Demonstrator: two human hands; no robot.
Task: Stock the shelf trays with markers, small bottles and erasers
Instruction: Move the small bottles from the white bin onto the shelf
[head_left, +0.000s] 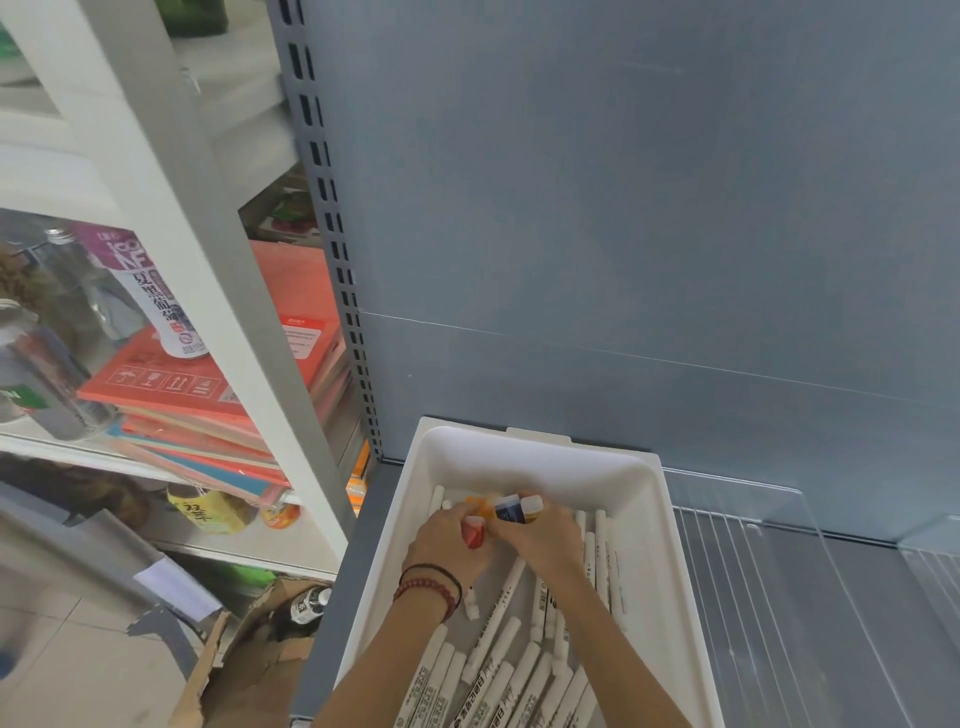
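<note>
- We see soft, even light with weak shadows inside the white tray (545, 457).
- We note wide-angle bending of the upright (332, 249).
- Left edge is blurred.

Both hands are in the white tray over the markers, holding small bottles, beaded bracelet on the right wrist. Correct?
Not quite: the beaded bracelet is on the left wrist, not the right; the head view shows it. The rest holds: the left hand and right hand are in the white tray over the markers, holding small bottles.
</note>
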